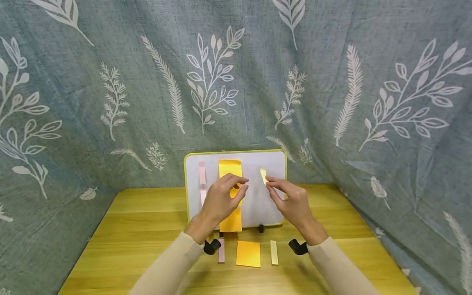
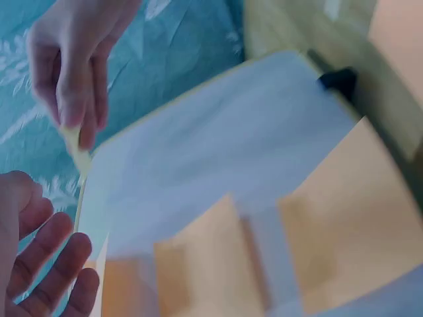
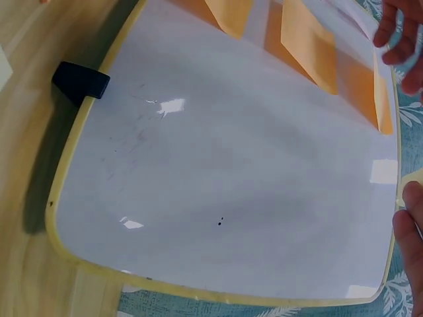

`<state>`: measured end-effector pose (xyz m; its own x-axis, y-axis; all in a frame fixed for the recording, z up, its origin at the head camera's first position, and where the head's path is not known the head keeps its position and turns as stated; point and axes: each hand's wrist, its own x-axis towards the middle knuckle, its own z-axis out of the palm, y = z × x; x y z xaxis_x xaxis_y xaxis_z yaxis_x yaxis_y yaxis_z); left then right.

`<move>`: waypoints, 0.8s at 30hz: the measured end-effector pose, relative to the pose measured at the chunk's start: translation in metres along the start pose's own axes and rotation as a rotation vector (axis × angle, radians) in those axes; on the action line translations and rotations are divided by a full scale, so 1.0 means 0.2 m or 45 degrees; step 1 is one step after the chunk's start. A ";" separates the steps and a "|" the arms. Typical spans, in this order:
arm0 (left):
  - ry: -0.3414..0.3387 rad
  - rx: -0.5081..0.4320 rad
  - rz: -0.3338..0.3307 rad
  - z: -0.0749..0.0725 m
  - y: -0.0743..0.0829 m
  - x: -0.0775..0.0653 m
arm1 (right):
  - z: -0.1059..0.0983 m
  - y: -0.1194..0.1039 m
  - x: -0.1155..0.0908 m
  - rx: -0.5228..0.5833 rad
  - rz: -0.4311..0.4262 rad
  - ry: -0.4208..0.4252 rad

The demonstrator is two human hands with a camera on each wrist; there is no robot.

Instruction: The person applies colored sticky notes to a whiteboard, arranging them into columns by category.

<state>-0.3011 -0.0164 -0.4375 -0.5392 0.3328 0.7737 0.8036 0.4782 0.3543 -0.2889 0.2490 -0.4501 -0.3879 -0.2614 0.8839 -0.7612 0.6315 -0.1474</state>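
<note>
My right hand [image 1: 293, 200] pinches a narrow pale-yellow sticky note [image 1: 263, 174] between thumb and fingertips, in front of the right part of a small whiteboard [image 1: 254, 211]. In the left wrist view the same sticky note [image 2: 79, 157] hangs from the fingertips near the board's edge. My left hand [image 1: 223, 194] holds nothing, its fingers loosely bent, in front of a column of orange sticky notes [image 1: 230, 221] on the board. Those notes curl away from the surface in the right wrist view. Narrow pink sticky notes [image 1: 202, 173] are stuck at the board's left; my left hand partly hides this column.
On the wooden table [image 1: 147, 229] before the board lie a narrow pink pad [image 1: 221, 251], a square orange pad [image 1: 248, 254] and a narrow yellow pad [image 1: 274, 253]. Black feet [image 1: 261, 228] support the board's lower edge. A leaf-patterned curtain [image 1: 243, 114] hangs behind.
</note>
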 end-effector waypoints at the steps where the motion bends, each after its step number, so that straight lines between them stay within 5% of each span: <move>1: 0.012 0.006 -0.004 -0.01 -0.01 0.02 | 0.01 0.00 0.01 -0.005 -0.015 0.004; 14: 0.109 0.247 0.024 -0.06 -0.12 0.24 | 0.10 0.03 0.07 -0.039 -0.086 -0.027; 24: 0.018 0.365 0.011 -0.01 -0.17 0.32 | 0.15 0.07 0.09 -0.057 -0.119 -0.030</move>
<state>-0.3620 -0.0123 -0.4000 -0.5272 0.3275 0.7841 0.7029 0.6865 0.1859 -0.3224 0.2319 -0.4488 -0.3289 -0.3375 0.8820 -0.7707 0.6356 -0.0442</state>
